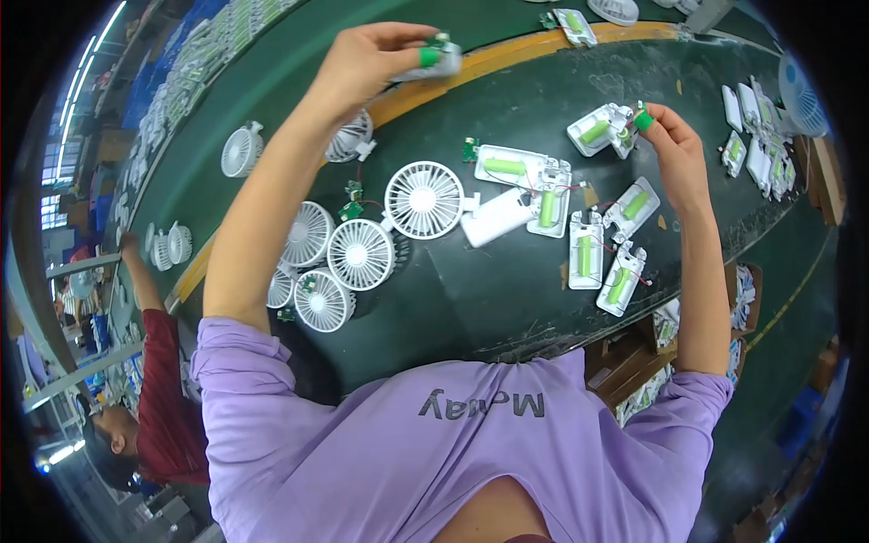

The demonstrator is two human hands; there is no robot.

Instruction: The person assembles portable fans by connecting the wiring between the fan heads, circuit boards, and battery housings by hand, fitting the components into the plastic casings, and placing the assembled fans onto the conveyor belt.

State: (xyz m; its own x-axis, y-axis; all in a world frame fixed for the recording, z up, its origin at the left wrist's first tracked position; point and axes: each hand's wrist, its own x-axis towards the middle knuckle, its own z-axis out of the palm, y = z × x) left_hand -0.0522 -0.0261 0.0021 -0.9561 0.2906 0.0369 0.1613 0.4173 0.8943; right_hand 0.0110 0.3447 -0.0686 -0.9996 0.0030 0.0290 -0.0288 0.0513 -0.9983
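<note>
My left hand (358,71) reaches over the yellow strip at the far side of the bench, closed on a white plastic part (442,65) that is blurred, with a bit of green at its top. To the right, my right hand (679,158) pinches at the end of an opened white fan handle (595,129) with a green battery cell inside. Green tape wraps both thumbs. Between my arms lie several white fan heads (423,200) with small green circuit boards (351,201) on wires. Several more opened handles with batteries (586,256) lie right of centre, by a white cover (497,217).
A green belt (204,195) runs beyond the yellow strip (398,101), carrying fan heads (242,150). White parts (765,149) and a blue-white fan (802,95) are at the far right. Cardboard boxes (634,362) stand below the bench edge. A co-worker in a red sleeve (163,362) reaches in at left.
</note>
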